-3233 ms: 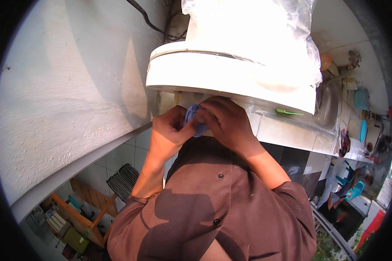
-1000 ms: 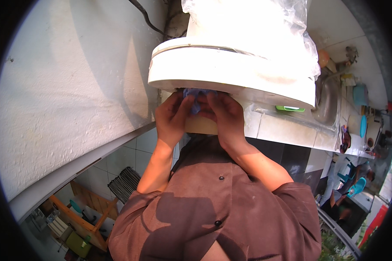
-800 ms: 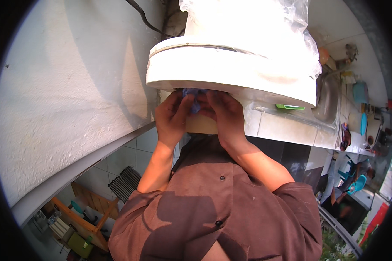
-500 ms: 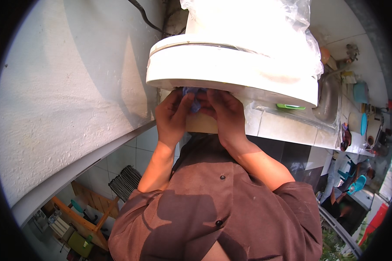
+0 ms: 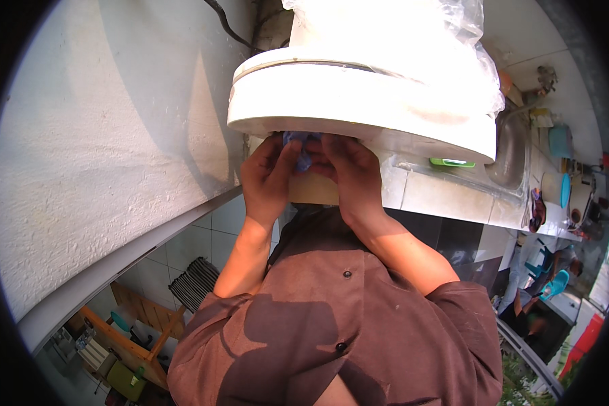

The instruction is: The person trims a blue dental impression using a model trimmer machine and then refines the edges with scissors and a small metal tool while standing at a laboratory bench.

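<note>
Left hand [image 5: 266,178] and right hand [image 5: 356,178] seem closed on a crumpled blue cloth [image 5: 304,161] beneath a white rim [image 5: 345,100].

1. A dark cable [image 5: 224,20] curves down from the upper edge.
2. A metal sink [image 5: 509,145] sits at right; a green object [image 5: 452,162] lies just left of it.
3. A wooden frame [image 5: 115,333] stands at lower left, near a dark ribbed item [image 5: 193,280].
4. Far right, a teal chair [image 5: 555,285].
</note>
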Available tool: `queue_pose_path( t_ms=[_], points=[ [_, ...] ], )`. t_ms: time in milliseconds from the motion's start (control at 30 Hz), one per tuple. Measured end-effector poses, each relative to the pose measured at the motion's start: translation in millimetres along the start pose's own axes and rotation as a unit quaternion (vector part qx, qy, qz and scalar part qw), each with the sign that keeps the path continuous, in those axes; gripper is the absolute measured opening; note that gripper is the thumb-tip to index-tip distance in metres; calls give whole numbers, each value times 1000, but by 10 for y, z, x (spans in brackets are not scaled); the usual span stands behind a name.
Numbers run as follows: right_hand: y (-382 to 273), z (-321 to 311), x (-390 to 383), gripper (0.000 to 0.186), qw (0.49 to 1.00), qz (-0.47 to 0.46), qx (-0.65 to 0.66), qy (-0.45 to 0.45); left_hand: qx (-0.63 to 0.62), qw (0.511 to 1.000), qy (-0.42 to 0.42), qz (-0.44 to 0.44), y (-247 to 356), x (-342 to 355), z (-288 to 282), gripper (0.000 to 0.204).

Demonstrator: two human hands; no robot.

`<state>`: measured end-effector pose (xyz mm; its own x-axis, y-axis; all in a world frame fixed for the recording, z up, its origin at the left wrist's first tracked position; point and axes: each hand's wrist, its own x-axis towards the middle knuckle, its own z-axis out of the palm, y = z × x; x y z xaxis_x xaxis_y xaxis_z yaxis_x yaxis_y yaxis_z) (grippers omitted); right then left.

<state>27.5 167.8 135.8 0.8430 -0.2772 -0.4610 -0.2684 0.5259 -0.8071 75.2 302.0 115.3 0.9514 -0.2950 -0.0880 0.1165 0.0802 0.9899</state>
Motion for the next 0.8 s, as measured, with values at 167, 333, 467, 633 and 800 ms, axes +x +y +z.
queue_pose_path(
  t_ms=[167,333,467,633,800],
  points=[
    [-4,11,0,34,1000,-1,-2,5,-1,1000,6,-5,18,-3,15,19],
    [-8,32,4,32,1000,-6,6,12,-10,1000,4,-2,8,1,7,18],
    [1,29,15,32,1000,-4,10,15,-17,1000,15,-8,23,0,28,18],
    [-11,29,8,36,1000,1,8,11,-31,999,9,-11,4,4,9,19],
    [11,25,19,39,1000,-4,11,8,-26,1000,4,-12,13,5,3,20]
  ],
)
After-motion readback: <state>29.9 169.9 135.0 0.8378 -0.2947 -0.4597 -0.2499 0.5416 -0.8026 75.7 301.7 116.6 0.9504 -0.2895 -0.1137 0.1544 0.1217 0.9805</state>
